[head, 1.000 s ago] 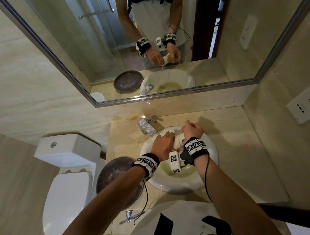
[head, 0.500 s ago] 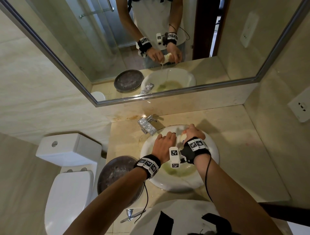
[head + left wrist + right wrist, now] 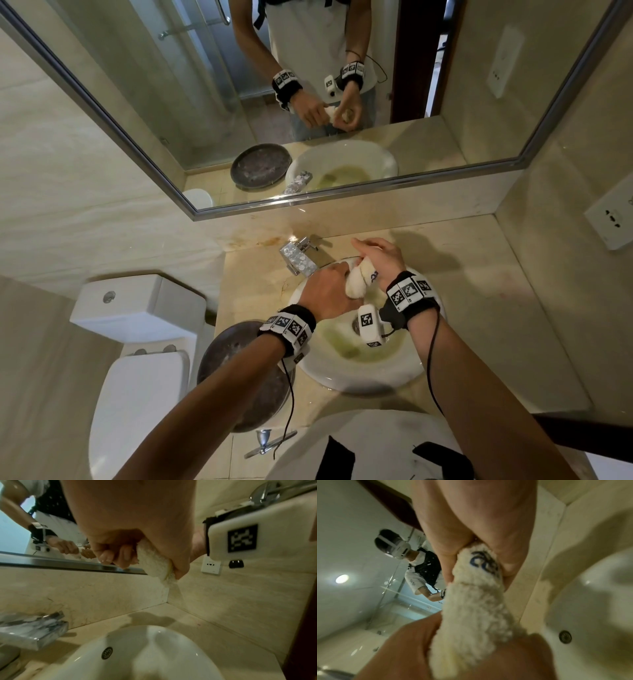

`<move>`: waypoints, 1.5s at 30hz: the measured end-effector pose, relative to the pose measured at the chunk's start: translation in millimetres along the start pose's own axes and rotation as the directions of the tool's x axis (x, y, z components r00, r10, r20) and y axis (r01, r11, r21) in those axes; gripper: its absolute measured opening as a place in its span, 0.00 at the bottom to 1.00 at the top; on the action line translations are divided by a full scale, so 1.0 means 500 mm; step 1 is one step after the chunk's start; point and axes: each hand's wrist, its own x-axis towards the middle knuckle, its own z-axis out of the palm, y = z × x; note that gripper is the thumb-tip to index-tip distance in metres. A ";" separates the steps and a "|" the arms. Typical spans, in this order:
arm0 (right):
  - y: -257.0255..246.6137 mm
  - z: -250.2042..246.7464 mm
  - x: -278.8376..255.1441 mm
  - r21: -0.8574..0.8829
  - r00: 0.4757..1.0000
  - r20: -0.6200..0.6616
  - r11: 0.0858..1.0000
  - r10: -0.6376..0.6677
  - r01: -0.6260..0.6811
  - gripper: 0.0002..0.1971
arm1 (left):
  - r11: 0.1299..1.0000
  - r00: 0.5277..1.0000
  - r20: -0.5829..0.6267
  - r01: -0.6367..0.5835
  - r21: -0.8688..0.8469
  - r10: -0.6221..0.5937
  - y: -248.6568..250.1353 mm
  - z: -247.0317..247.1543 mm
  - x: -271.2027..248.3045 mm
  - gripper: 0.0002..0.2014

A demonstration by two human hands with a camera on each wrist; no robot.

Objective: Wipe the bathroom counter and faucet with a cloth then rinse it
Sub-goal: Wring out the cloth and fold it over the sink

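While both fists clamp the cloth (image 3: 356,284) over the sink (image 3: 394,373), left hand (image 3: 327,294) and right hand (image 3: 380,258) twist it tight; drift sideways and drips could land on the wiped desk (image 3: 479,294).

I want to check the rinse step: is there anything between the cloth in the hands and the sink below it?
Nothing visible. Left hand and right hand grip the twisted cloth directly above the sink; only air lies between.
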 end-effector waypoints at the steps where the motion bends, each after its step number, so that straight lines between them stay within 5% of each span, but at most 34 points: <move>1: -0.004 0.004 -0.002 0.019 0.999 0.038 0.999 -0.032 0.032 0.11 | 0.999 1.000 0.001 0.008 -0.041 -0.008 0.000 -0.005 0.003 0.31; 6: -0.016 0.015 -0.001 0.035 0.974 0.163 0.987 -0.160 0.156 0.10 | 0.832 0.950 0.287 0.256 -0.492 -0.122 -0.007 -0.043 0.012 0.24; 9: -0.027 0.016 -0.009 0.113 0.952 0.261 0.984 -0.162 0.136 0.09 | 0.479 0.843 0.536 0.454 -0.751 0.043 -0.028 -0.072 0.014 0.27; 12: -0.040 0.022 -0.020 0.260 0.932 0.347 0.966 -0.106 0.013 0.18 | 0.154 0.735 0.602 0.586 -0.796 0.312 -0.064 -0.090 0.015 0.31; 17: -0.064 0.034 -0.035 0.429 0.868 0.492 0.888 -0.075 -0.166 0.34 | 0.085 0.682 0.632 0.653 -0.753 0.368 -0.082 -0.110 0.012 0.35; 19: -0.064 0.043 -0.044 0.419 0.831 0.545 0.894 -0.109 -0.157 0.36 | 0.112 0.640 0.646 0.668 -0.735 0.416 -0.068 -0.114 0.011 0.29; 21: -0.059 0.052 -0.052 0.386 0.818 0.563 0.913 -0.120 -0.132 0.36 | 0.239 0.608 0.666 0.634 -0.735 0.433 -0.050 -0.118 0.014 0.25; 25: -0.061 0.060 -0.066 0.296 0.856 0.505 0.954 -0.109 -0.053 0.34 | 0.407 0.599 0.712 0.585 -0.702 0.367 -0.040 -0.114 0.014 0.27; 28: -0.057 0.060 -0.069 0.237 0.902 0.410 0.971 -0.135 0.038 0.32 | 0.439 0.654 0.694 0.551 -0.710 0.302 -0.034 -0.109 0.010 0.15; 34: -0.040 0.062 -0.069 0.148 0.983 0.133 0.983 -0.127 0.107 0.29 | 0.702 0.767 0.642 0.450 -0.552 0.014 -0.013 -0.101 0.005 0.11; 45: 0.007 0.051 -0.053 0.083 0.984 -0.176 0.997 0.018 -0.003 0.26 | 0.923 0.893 0.441 0.243 -0.298 -0.092 0.023 -0.039 -0.008 0.09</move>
